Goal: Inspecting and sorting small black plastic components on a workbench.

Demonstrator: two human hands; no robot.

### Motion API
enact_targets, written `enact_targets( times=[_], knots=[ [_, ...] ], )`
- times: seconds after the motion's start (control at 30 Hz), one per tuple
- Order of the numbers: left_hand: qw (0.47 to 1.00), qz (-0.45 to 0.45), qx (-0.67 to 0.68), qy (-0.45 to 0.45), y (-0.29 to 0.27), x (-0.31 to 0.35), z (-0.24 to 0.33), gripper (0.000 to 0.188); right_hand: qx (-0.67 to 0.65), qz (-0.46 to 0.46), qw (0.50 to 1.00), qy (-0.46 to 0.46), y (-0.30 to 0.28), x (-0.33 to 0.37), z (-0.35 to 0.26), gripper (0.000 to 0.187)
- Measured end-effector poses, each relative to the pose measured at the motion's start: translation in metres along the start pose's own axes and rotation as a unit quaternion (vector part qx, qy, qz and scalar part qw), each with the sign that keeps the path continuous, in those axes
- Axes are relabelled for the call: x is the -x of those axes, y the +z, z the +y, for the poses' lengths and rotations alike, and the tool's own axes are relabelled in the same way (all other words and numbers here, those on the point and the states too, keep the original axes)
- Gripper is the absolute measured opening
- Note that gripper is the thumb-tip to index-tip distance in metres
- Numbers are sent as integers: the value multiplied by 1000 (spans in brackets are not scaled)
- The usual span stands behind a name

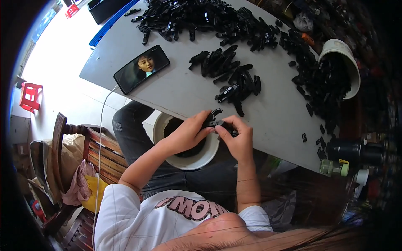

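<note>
While both forearms (pixel 148 163) slant upward, left hand (pixel 189 130) and right hand (pixel 239 137) meet mid-frame, grips pinching elongated black plastic piece (pixel 215 124).

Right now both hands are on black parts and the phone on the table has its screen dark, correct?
Not dark: the head view shows the phone lit, on the table. Left hand and right hand are on black parts.

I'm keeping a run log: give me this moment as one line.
left hand, right hand: holding black plastic pieces | below: white bucket | grey table: smartphone, heaped black pieces
</note>
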State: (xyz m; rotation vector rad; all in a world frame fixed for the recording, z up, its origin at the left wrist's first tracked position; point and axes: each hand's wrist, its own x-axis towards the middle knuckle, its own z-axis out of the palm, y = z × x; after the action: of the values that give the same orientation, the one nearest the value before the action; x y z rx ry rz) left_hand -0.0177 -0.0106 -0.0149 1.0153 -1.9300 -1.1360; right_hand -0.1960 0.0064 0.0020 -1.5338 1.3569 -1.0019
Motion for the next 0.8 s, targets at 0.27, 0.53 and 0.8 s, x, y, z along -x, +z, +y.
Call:
enact_targets(
  times=[0.27,0.53,0.8],
  knots=[
    [991,-120,51,-18,-9,22,3,38,-161,-96,977,103,8,18,9,34],
    [994,-90,36,-40,-10,50,-8,39,-145,-103,984,7,35,31,31,37],
    [986,-143,-41,-73,-17,49,-15,34,-52,-90,994,-25,42,36,43,29]
  ],
)
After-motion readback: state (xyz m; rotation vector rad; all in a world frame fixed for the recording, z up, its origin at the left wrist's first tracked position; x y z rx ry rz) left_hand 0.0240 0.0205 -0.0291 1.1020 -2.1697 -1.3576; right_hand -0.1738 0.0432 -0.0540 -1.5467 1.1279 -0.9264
